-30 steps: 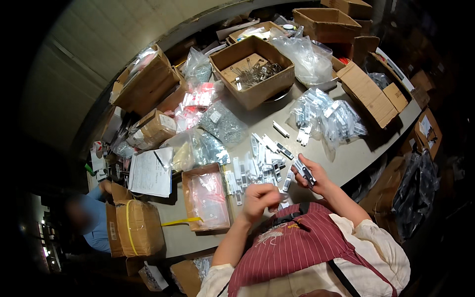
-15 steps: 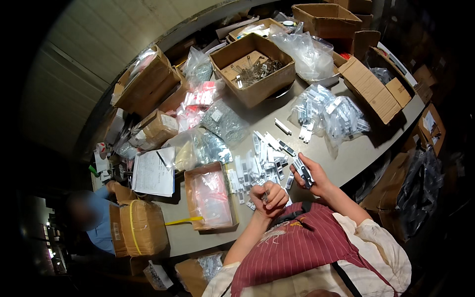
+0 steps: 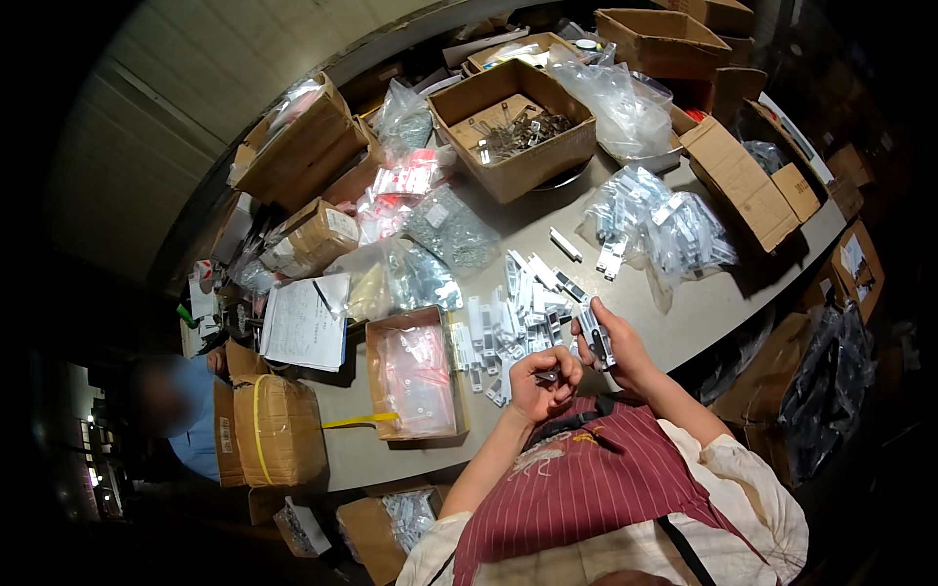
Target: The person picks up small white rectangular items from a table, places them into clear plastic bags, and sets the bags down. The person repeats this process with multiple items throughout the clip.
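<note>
At the near edge of the bench [image 3: 684,322], just above the striped apron [image 3: 586,488], both hands are held close together. A small pale latch-like part [image 3: 594,337] is clasped upright in the right hand [image 3: 611,347], the fingers wrapped round its lower half. The left hand [image 3: 542,383] is curled almost to a fist, and a tiny dark piece [image 3: 547,374] is pinched at its fingertips; what it is cannot be told. The step appears to be the fitting of the small piece to the part. It would be done best with the part kept steady and square, and the piece brought in slowly, so nothing is dropped among the row of pale parts [image 3: 508,327] lying just beyond the hands. The open box of clear bags [image 3: 415,376] stands to the left.
</note>
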The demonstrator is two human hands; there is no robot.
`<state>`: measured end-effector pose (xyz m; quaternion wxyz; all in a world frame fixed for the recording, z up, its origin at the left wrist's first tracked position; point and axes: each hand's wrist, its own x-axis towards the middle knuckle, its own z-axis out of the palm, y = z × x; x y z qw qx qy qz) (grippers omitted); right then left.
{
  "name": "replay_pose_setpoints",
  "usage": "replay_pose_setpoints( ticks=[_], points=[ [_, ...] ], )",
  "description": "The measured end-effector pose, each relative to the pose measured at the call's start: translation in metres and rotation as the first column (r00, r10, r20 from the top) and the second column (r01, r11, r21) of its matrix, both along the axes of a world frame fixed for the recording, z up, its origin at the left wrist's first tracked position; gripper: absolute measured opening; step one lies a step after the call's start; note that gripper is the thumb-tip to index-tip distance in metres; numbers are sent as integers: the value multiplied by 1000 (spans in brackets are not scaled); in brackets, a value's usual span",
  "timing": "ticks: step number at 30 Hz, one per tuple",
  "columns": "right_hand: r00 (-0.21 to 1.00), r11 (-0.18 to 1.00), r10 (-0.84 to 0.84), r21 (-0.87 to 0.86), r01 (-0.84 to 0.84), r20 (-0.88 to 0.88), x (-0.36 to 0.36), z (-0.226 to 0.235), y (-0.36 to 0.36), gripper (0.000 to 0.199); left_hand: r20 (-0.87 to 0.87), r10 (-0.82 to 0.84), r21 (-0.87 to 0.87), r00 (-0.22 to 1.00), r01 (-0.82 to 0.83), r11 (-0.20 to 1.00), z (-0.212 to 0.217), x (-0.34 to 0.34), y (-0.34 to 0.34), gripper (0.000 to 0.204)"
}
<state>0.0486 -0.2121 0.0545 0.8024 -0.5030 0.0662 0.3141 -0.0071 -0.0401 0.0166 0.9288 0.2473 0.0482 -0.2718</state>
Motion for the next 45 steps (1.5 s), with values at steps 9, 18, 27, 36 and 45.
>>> replay_pose_setpoints(
  ticks=[9,18,27,36,45],
  points=[
    [983,986,-154,-46,159,101,2,-20,0,52,-133,-5,402,991,59,914,11,-2,-15,30],
    [987,988,-76,-125,94,141,6,-41,2,54,-99,-143,512,985,174,841,13,0,-25,41],
    [930,983,-67,-134,123,362,14,-78,6,40,-99,42,184,994,-23,983,-27,3,-9,24],
    [997,994,19,-106,-11,72,10,-29,-3,51,119,30,-328,992,11,945,-14,-17,0,23],
    [997,990,48,-134,-40,54,2,-32,1,47,137,-227,489,964,134,862,2,-10,2,31]
  ],
)
